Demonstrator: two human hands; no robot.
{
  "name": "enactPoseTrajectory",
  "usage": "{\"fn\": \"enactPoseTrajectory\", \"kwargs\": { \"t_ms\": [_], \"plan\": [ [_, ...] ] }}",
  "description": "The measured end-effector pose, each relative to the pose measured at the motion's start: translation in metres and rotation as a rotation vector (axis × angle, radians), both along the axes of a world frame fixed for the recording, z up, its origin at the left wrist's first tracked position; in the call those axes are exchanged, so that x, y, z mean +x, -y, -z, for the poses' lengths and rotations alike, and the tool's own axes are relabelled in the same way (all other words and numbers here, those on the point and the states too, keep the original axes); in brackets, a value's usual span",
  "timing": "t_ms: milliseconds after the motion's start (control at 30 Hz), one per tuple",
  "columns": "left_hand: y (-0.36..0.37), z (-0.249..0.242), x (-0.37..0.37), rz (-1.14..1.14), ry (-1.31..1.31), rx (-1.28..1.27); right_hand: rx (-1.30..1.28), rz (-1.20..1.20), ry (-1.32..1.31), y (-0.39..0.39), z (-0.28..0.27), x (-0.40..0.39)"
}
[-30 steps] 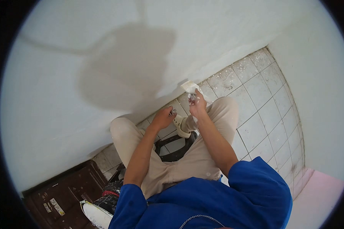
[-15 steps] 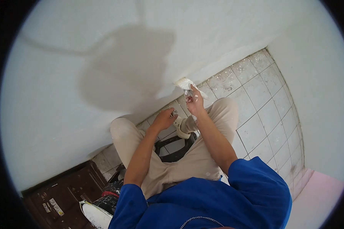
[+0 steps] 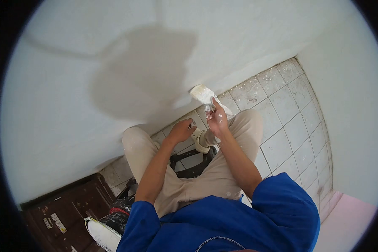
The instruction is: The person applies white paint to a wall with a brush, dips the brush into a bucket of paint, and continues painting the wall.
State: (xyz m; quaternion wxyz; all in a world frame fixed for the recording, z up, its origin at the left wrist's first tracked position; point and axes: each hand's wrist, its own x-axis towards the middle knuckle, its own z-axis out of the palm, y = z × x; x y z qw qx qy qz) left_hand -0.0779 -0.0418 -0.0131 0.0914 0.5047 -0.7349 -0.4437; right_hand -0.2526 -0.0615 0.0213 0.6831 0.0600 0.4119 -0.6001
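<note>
A white-smeared flat tool [image 3: 202,94], perhaps a wide scraper, is held in my right hand [image 3: 217,118], its broad end close to the white wall [image 3: 71,96]. White smudges mark the fingers and palm. Lower and to the left, my left hand [image 3: 182,130] hangs between the knees with curled fingers; a small whitish thing shows at its fingertips, too small to name. Below that hand is a cream clog [image 3: 200,142] on a foot.
White-spotted floor tiles [image 3: 283,105] run along the wall's base to the right. A black stool [image 3: 197,168] is between the legs. At lower left are a brown door [image 3: 77,210] and a white-rimmed container [image 3: 103,235].
My right hand has moved slightly down and right, turning a little with the tool. My left hand has stayed almost in place.
</note>
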Motion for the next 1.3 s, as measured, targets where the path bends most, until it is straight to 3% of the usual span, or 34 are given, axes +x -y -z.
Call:
{"fn": "enactPoseTrajectory", "kwargs": {
  "t_ms": [100,167,300,400,533,700,833,933,1033,1133,1233,1300],
  "plan": [
    [0.002,-0.004,0.000,-0.015,0.026,0.055,0.111,0.022,-0.061,-0.002,0.022,0.002],
    [0.003,-0.007,-0.002,0.025,0.059,0.051,0.053,-0.032,-0.052,0.006,0.032,0.006],
    [0.000,0.001,0.001,0.016,0.011,-0.004,-0.118,-0.096,0.024,0.006,0.015,0.003],
    [0.000,0.005,0.003,-0.010,0.008,-0.013,-0.080,-0.068,0.006,-0.005,-0.005,0.000],
    [-0.002,0.008,0.003,0.022,0.014,0.017,-0.008,-0.055,-0.080,0.007,0.032,-0.003],
    [-0.004,0.007,0.004,0.042,0.043,0.005,-0.115,-0.150,0.019,0.005,0.016,-0.009],
    [0.001,0.002,0.002,0.013,0.040,0.021,0.132,-0.073,-0.086,0.000,0.011,-0.007],
    [-0.002,0.004,-0.002,0.031,0.028,0.036,-0.098,-0.109,-0.070,0.013,0.029,0.001],
    [0.001,0.010,-0.002,0.039,0.014,-0.043,-0.118,-0.081,-0.048,0.011,0.012,0.000],
    [-0.001,0.009,0.001,0.009,0.010,-0.014,-0.098,-0.167,-0.024,0.001,0.005,-0.012],
    [0.002,-0.001,0.001,0.011,0.032,0.046,0.068,-0.104,-0.144,0.006,0.010,-0.010],
    [0.001,0.000,-0.001,0.036,0.043,0.044,0.034,-0.084,-0.133,0.013,0.012,-0.005]
  ]
}}
